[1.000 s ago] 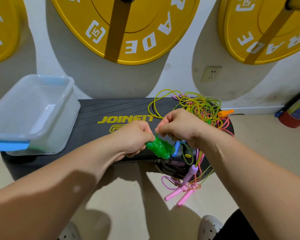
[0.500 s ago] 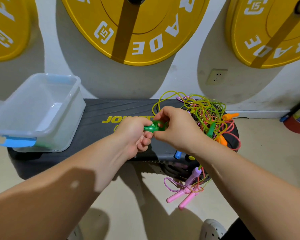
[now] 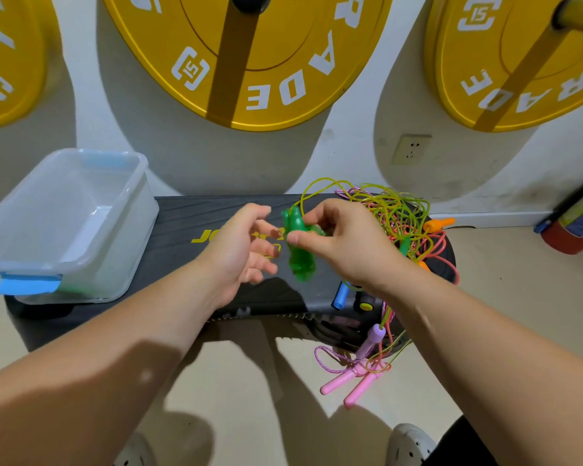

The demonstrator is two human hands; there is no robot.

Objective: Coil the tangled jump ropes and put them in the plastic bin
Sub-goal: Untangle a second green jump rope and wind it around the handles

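Right hand [image 3: 347, 243] pinched the green handles [image 3: 298, 253]; left hand [image 3: 239, 250] open beside them. Step: freeing green rope from tangle [image 3: 398, 216]. Next: coil, then plastic bin [image 3: 115, 257], far left.

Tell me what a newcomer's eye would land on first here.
The bright green handles stand out first, pinched in the grip of the right hand above the black step platform, with the left hand open beside them. To their right sprawls the multicoloured rope tangle; huge yellow weight plates fill the wall.
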